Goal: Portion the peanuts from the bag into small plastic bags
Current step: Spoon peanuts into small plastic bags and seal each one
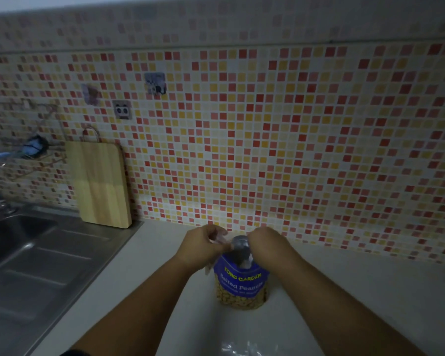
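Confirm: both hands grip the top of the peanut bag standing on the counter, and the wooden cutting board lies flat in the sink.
No. The head view shows the wooden cutting board standing upright against the tiled wall beside the sink, not lying in it. The left hand and right hand do grip the peanut bag.

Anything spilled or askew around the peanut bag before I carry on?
Nothing stands out. The peanut bag stands upright on the counter, with the left hand and the right hand gripping its top. Nothing spilled shows on the counter, though the picture is dim.
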{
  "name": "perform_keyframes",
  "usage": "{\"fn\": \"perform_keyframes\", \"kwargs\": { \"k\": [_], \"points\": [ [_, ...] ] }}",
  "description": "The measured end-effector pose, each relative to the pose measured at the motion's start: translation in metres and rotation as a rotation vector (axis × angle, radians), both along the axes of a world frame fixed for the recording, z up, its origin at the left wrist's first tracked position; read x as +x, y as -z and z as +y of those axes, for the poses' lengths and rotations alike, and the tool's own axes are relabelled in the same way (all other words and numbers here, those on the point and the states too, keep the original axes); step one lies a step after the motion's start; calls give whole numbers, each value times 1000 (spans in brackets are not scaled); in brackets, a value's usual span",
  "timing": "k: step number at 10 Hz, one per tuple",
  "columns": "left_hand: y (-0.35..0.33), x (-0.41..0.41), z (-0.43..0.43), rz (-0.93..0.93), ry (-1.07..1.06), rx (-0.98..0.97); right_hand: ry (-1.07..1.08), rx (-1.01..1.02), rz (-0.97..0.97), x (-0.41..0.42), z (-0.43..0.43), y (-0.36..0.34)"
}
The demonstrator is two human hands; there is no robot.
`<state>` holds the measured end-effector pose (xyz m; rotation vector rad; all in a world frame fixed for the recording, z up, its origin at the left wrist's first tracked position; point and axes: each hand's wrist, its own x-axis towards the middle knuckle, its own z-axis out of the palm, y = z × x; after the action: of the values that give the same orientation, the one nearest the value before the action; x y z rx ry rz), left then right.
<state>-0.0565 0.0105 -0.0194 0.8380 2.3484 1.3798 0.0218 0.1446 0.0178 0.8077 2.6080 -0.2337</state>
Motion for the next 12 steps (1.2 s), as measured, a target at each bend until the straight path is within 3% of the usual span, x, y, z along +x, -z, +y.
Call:
{"fn": "perform_keyframes", "kwargs": {
  "k": [1,2,3,4,6,8,9,12],
  "points": [
    [10,1,0,-19,-2,-15,54,-80,208,1,-7,11],
    [17,0,0,-58,-13,6,224,-272,65,-2,-17,6],
    [20,0,2,-67,-21,29,297,-357,145,-19,-16,9],
    [20,-1,4,-82,-17,36,251,-337,94,-10,-13,11],
    [20,-2,5,-100,-10,28,257,-289,315,2,14,13],
    [15,-8,0,-186,-13,94,288,-489,595,30,47,15],
    [10,-12,-4,-174,-35,135,319,-575,567,37,60,23],
    [0,-6,-5,133,18,-126,699,-562,537,31,71,15]
  ]
}}
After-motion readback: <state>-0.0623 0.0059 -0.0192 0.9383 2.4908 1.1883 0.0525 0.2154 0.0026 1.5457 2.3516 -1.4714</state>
